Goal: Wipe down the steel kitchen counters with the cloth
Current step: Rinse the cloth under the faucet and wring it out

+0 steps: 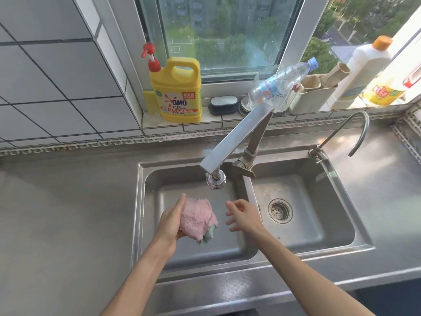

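A bunched pink cloth (197, 218) with a green patch at its lower edge is held in my left hand (169, 221) over the left basin of the steel double sink (227, 267). My right hand (242, 214) hovers just to the right of the cloth, fingers spread and holding nothing. Both hands are below the head of the steel faucet (237, 137); no water stream is visible. The steel counter (63, 213) stretches to the left of the sink and continues on the right (387, 179).
The right basin has a round drain strainer (280, 210). A thin curved tap (355, 133) rises at the sink's back right. On the window sill stand a yellow detergent jug (176, 92), a dark brush (224, 104), a clear plastic bottle (282, 83) and a white bottle (362, 71).
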A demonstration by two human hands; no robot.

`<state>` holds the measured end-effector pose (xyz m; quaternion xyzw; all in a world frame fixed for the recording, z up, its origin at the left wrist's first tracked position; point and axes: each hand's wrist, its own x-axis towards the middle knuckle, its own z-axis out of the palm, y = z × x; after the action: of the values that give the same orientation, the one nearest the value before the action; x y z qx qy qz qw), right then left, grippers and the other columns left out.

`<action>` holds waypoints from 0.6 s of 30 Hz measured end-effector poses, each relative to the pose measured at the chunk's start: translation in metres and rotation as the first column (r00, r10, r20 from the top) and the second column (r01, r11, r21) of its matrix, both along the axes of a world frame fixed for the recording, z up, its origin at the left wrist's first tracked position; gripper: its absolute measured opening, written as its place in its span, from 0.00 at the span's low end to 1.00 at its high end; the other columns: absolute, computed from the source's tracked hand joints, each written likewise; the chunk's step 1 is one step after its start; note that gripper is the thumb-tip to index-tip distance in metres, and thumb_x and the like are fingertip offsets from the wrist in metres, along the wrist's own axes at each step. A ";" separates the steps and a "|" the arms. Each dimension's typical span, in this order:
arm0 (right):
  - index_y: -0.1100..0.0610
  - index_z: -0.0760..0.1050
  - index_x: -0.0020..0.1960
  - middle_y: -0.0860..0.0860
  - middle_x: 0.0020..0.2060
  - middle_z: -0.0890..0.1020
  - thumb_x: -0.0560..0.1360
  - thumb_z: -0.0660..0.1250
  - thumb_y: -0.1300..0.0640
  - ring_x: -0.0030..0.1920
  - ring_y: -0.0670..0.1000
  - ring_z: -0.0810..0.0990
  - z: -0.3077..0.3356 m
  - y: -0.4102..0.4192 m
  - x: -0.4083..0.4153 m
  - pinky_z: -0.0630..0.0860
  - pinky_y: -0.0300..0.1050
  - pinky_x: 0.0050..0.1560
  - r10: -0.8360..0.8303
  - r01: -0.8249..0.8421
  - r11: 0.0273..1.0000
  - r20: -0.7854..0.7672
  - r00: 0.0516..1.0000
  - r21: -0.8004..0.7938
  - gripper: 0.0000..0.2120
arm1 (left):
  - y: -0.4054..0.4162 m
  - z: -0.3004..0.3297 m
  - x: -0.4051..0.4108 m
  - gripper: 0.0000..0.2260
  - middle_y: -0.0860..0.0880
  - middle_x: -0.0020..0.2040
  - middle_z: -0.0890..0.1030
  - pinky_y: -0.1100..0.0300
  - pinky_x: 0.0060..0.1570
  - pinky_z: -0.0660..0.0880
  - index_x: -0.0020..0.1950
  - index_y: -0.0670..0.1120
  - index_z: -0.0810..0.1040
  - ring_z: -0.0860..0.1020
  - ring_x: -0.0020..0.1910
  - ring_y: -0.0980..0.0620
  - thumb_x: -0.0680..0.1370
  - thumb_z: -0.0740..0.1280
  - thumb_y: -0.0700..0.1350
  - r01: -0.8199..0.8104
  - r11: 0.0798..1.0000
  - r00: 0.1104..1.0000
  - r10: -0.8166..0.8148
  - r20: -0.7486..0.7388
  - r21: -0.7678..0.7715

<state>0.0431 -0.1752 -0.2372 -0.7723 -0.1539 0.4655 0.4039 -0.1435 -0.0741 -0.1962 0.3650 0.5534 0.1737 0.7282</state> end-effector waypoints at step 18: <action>0.62 0.74 0.51 0.52 0.36 0.71 0.77 0.72 0.49 0.28 0.48 0.67 0.033 0.024 -0.067 0.56 0.42 0.29 0.303 -0.235 0.952 -0.492 0.816 0.197 0.16 | 0.023 0.030 -0.029 0.20 0.53 0.52 0.88 0.59 0.42 0.78 0.54 0.54 0.87 0.85 0.44 0.61 0.83 0.60 0.63 0.256 0.927 0.954 -0.196 -0.229 0.275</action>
<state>-0.0237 -0.1510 -0.2039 -0.5620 -0.1769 0.6972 0.4083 -0.1725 -0.0510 -0.1664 0.5487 0.5437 0.1335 0.6208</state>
